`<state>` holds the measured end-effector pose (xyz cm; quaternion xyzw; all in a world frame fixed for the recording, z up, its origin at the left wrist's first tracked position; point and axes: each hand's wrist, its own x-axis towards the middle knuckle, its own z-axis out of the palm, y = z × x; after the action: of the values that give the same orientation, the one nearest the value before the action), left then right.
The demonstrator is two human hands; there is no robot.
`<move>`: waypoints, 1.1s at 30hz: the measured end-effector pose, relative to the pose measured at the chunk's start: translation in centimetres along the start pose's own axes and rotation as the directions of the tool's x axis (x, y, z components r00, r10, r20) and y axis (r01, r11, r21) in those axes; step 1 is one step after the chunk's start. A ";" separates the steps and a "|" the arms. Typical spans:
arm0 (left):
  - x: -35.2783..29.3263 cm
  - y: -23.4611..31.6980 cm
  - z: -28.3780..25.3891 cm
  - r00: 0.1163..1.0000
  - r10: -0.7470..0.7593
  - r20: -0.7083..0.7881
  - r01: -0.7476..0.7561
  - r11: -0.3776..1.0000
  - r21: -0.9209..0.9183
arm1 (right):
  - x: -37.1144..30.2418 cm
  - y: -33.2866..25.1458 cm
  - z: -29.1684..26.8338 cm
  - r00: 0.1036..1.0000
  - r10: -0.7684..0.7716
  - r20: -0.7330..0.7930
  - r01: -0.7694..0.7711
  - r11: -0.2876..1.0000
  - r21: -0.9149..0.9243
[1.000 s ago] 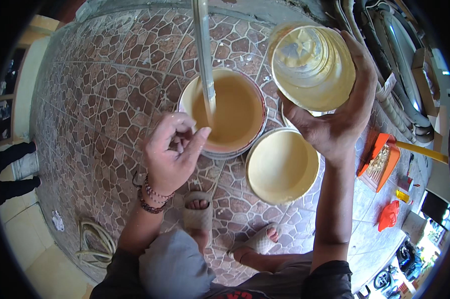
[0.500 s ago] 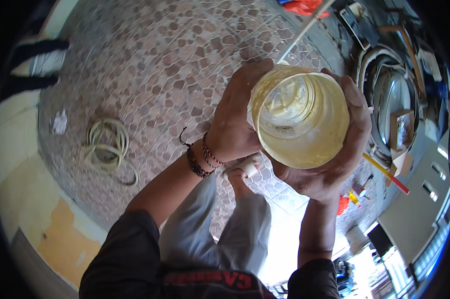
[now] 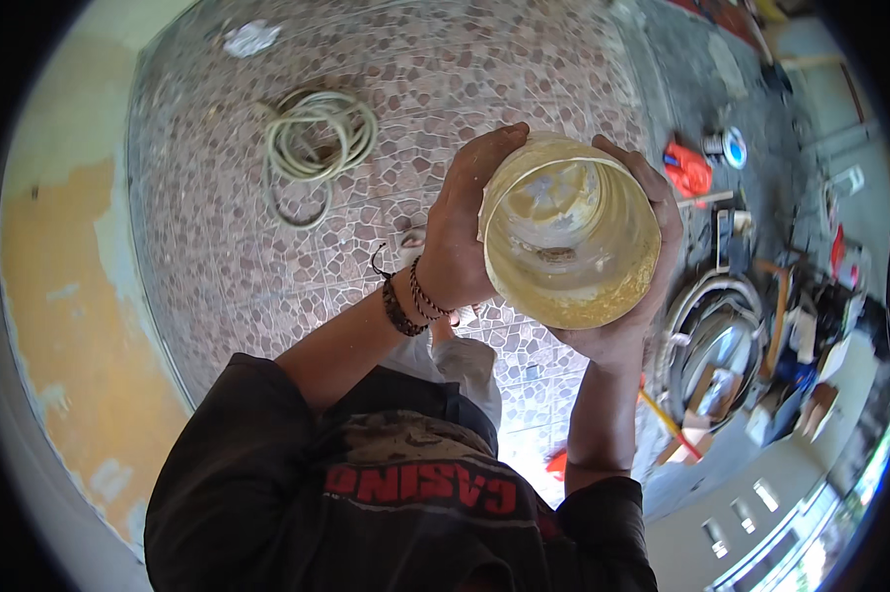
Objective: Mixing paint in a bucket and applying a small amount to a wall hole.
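Between my two hands I hold a round, cream-coloured plastic tub [image 3: 617,281], its open mouth facing up toward me. Pale dried smears coat its inner wall, and some residue sits at the bottom. My left hand [image 3: 462,222] wraps the tub's left side, its fingers curled along the outer wall. On the opposite side my right hand [image 3: 652,227] grips it, the palm passing under the lower right rim. Parts of the fingers are hidden behind the tub. Woven bracelets [image 3: 412,304] circle my left wrist.
A coiled pale hose [image 3: 321,138] lies on the patterned tile floor [image 3: 415,118], with a crumpled white scrap [image 3: 251,38] beyond it. At right are a red plastic bag [image 3: 688,170], an open paint can [image 3: 729,148], stacked round rims [image 3: 711,335] and a yellow-and-red pole [image 3: 670,422]. A patchy wall [image 3: 80,326] stands left.
My view has swung, so the hose and wall sit higher and the clutter at right shows more. Both hands keep hold of the tub, which is now slightly further left in view.
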<state>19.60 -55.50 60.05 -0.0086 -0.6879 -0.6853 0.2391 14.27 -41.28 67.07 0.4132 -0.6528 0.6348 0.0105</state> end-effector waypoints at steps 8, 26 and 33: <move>-3.5 7.9 -21.3 0.933 0.153 -0.325 -0.098 0.979 0.181 | 8.0 -7.0 22.3 0.975 -0.011 0.221 0.009 1.000 0.012; -9.7 17.2 -71.6 0.530 0.213 -0.821 0.499 0.704 0.506 | 23.7 -8.1 78.4 0.578 -0.119 0.807 -0.371 0.843 0.390; -5.9 18.1 -87.3 0.363 0.154 -0.919 0.656 0.658 0.370 | 33.7 -6.0 93.5 0.304 -0.112 0.946 -0.417 0.877 0.237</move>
<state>58.70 -135.20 70.36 0.5698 -0.6365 -0.2899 0.4315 43.18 -136.43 72.01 0.6276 -0.4084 0.4007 -0.5280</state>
